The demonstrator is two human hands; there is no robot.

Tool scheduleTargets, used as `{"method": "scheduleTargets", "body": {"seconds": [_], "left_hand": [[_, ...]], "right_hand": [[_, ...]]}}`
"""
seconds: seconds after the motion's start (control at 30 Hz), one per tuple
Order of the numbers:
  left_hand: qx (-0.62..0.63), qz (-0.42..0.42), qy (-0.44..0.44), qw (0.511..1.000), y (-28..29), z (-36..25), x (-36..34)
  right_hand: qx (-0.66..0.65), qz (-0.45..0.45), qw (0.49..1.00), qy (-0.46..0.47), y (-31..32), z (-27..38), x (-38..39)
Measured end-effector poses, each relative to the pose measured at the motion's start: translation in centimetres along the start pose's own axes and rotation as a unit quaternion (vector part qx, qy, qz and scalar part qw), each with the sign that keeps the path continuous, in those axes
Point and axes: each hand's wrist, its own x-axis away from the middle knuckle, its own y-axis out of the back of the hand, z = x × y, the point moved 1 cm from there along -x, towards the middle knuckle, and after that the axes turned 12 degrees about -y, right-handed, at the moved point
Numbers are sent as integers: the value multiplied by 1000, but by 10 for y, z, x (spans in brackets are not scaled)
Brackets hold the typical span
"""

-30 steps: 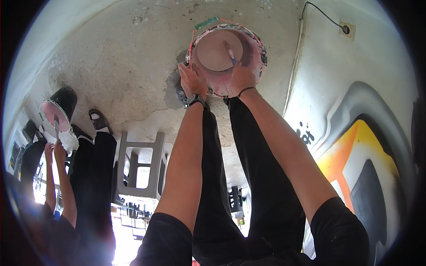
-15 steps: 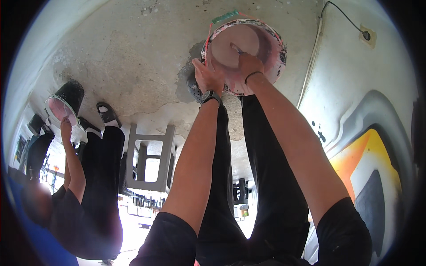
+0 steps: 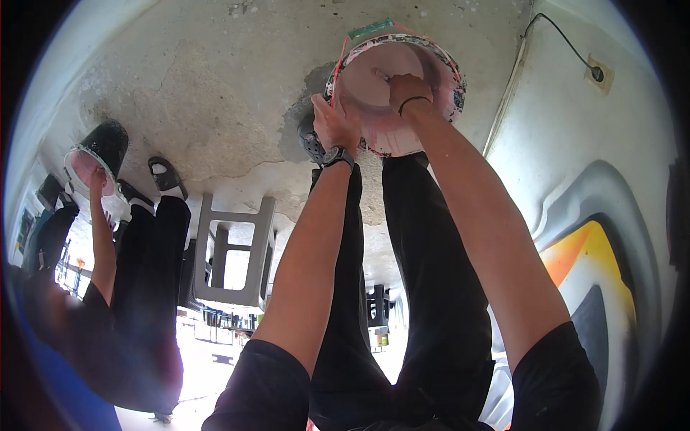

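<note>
A wide bucket (image 3: 394,147) with a pink-smeared inner wall stands tilted toward me, and pale pink liquid (image 3: 366,79) lies in it. Its outside is spotted dark and white. My left hand (image 3: 333,123), with a watch on the wrist, is closed on the bucket's left rim, thumb up. Inside the bucket, my right hand (image 3: 410,91) is closed just over the liquid. A small pinkish tip shows ahead of its fingers; what it belongs to I cannot make out. The red handle with its green grip (image 3: 371,29) lies over the far rim.
A grey plastic stool (image 3: 233,248) stands left of my legs. Further left, another person (image 3: 136,345) reaches into a dark bucket (image 3: 108,147) with pink inside. On the right is a painted wall (image 3: 596,273) with a socket and black cable (image 3: 596,73). The concrete floor (image 3: 208,86) is patchy.
My right hand has shifted slightly up within the bucket, hiding more of what it holds. My left hand stays on the rim. The other person's hand has gone deeper into the dark bucket.
</note>
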Motion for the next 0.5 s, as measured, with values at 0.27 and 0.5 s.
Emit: {"method": "scheduleTargets", "body": {"seconds": [0.27, 0.5], "left_hand": [[12, -20, -11, 1000, -3, 0, 2], [7, -15, 5, 1000, 0, -2, 0]], "right_hand": [[66, 3, 992, 109, 6, -37, -39], [-139, -66, 976, 156, -36, -76, -13]]}}
